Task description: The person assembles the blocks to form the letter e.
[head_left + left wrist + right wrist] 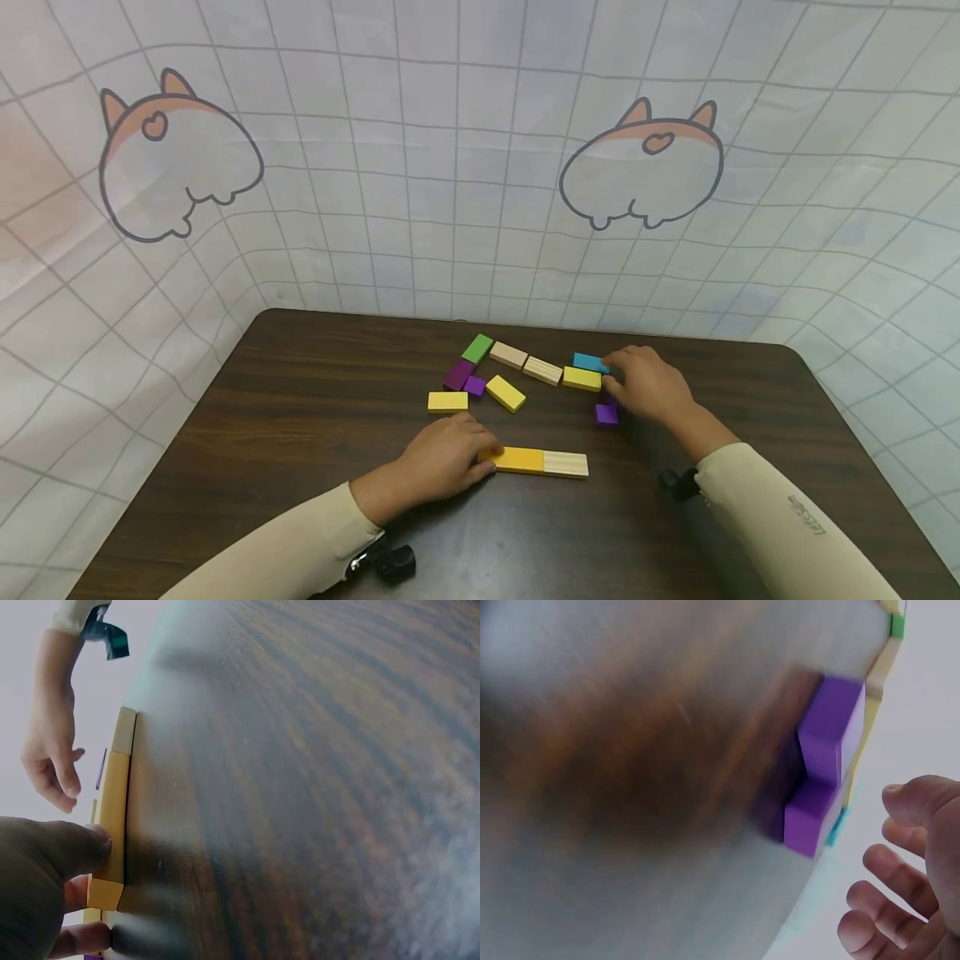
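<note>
My left hand [450, 457] pinches the left end of an orange-yellow block [519, 460]. In the left wrist view, the thumb presses one side of this block [114, 799] and fingertips show beyond it. A striped plain wood block [566, 464] lines up end to end with it on the right. Farther back, my right hand [651, 385] hovers with loosely bent fingers beside a blue block [588, 362] and a yellow block [581, 379]. Its fingers hold nothing in the right wrist view, where two purple blocks [829, 724] stand touching; the hand partly covers one in the head view.
Two plain wood blocks [508, 355], a green block [477, 348], a dark purple block [459, 374] and a small purple block [475, 386] form a bent chain. Two yellow blocks [447, 402] lie nearby. The dark table [300, 400] meets a white grid-patterned curtain [420, 167] behind.
</note>
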The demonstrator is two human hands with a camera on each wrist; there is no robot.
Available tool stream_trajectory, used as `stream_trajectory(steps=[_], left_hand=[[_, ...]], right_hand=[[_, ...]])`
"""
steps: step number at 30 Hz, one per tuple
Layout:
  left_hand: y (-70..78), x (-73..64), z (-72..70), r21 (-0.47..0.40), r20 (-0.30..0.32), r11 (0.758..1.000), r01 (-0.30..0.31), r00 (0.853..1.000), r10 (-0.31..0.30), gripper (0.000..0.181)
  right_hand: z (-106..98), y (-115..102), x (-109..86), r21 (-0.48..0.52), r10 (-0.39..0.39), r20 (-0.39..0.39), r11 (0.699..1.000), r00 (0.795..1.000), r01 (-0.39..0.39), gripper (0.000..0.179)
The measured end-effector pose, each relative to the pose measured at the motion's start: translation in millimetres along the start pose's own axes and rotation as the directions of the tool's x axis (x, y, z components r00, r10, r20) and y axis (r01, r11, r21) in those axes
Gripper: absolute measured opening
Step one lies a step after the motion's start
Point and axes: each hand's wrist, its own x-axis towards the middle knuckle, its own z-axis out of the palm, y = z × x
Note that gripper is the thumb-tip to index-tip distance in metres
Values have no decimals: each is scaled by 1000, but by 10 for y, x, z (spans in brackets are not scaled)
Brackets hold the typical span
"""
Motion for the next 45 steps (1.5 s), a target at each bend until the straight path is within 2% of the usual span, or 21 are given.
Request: stream_trajectory(steps=[4,10,22,32,38,45], left_hand=[[6,-4,-6,-3,0,1000,1,1000,-1,15],[10,-2,-11,-9,4,1000,-3,1000,3,16],[0,1,-22,-11,-7,1000,-21,1000,21,16],[-9,11,-4,-12,-6,1000,-25,1000,25,17],[-8,8,-19,-9,-9,1000,-20,1000,20,17],[2,14,-26,-7,-10,1000,-11,1000,11,16]], right_hand=[[-21,80,97,27,30,46,999,999,-31,38],[7,168,192,50,29,111,998,993,-34,38],[91,226,344,43,47,160,998,986,-54,39],[83,260,324,-15,39,72,999,997,-38,43],[11,209,215,16,42,-5,999,999,-42,43],[-12,47,7,60,8,-46,998,999,-5,38]])
